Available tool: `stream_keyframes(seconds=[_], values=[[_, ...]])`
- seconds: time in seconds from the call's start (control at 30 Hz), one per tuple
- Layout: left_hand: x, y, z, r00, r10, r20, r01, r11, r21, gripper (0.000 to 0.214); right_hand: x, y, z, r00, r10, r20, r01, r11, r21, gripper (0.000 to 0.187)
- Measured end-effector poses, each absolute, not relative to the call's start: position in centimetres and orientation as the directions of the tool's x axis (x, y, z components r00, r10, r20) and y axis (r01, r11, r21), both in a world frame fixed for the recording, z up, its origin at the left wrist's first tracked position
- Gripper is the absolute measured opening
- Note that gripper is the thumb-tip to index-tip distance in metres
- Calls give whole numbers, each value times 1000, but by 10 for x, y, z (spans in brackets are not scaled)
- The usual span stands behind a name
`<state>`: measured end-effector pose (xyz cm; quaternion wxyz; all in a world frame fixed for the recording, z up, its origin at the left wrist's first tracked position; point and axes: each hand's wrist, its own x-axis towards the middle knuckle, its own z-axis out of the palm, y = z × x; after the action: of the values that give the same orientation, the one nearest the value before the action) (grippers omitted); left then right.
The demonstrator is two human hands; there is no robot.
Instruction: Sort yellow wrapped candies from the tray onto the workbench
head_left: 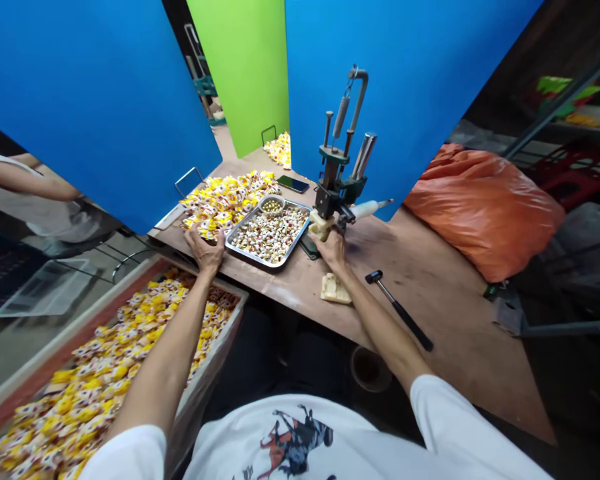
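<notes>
My left hand (pixel 205 251) is at the table edge, against the near side of a heap of small yellow-and-white pieces (pixel 235 193). Its thumb and fingers are apart, and I see nothing held between them. My right hand (pixel 333 249) grips a cream-coloured block (pixel 321 227) beneath the head of a green hand press (pixel 334 177). The fingers on the block's far side are hidden. Between my hands lies a metal tray (pixel 275 262) of small white-and-red parts (pixel 267 233). In its far corner sits a round dish (pixel 272 197) of tiny gold-coloured parts.
A second cream block (pixel 335 289) and a black-handled hammer (pixel 400 310) lie right of my lap. A phone (pixel 293 184) rests behind the tray. A large crate (pixel 230 337) of yellow pieces stands at left. Blue panels (pixel 405 80), an orange bag (pixel 485 200) and another person's arm (pixel 35 177) surround the table.
</notes>
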<state>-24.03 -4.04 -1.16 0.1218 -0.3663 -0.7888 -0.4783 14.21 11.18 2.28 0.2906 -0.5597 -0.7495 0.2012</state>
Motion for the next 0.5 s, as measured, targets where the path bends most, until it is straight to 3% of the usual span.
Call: stream_keyframes(seconds=[0.17,0.33,0.5], values=[[-230,-46,-10,-741,419,526,666,349,660,79,150,114,24,-223,956,191,705,293,-646,60],[-205,-48,-13,-741,439,508,662,352,662,59,163,121,31,-278,940,197,727,340,-597,53],[-182,-35,-6,-808,559,187,456,392,799,49,198,112,35,-334,925,183,696,373,-613,47]])
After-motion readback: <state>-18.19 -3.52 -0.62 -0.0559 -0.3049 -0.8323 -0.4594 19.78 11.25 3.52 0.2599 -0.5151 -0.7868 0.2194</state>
